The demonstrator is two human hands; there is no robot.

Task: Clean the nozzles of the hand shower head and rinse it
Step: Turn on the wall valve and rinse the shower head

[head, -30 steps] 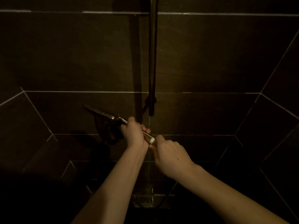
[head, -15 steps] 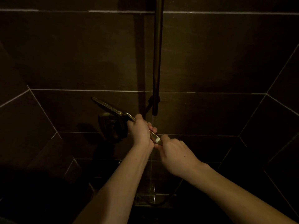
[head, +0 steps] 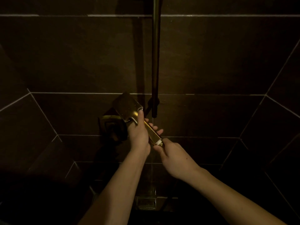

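A gold, flat rectangular hand shower head (head: pixel 125 106) with a long square handle is held in front of the dark tiled wall. My left hand (head: pixel 139 132) grips the handle just below the head. My right hand (head: pixel 173 155) pinches the fitting at the handle's lower end, where a white ring (head: pixel 157 142) shows. The head's broad face now tilts up towards me; its nozzles are too dark to make out.
A dark vertical shower rail (head: pixel 155 62) runs down the wall, ending just right of the head. A gold square wall fitting (head: pixel 110 125) sits behind my left hand. A metal floor drain (head: pixel 146 202) lies below. Tiled walls close in left and right.
The shower head has turned from edge-on to showing its broad face, and both hands have risen slightly with it. The grips stay the same.
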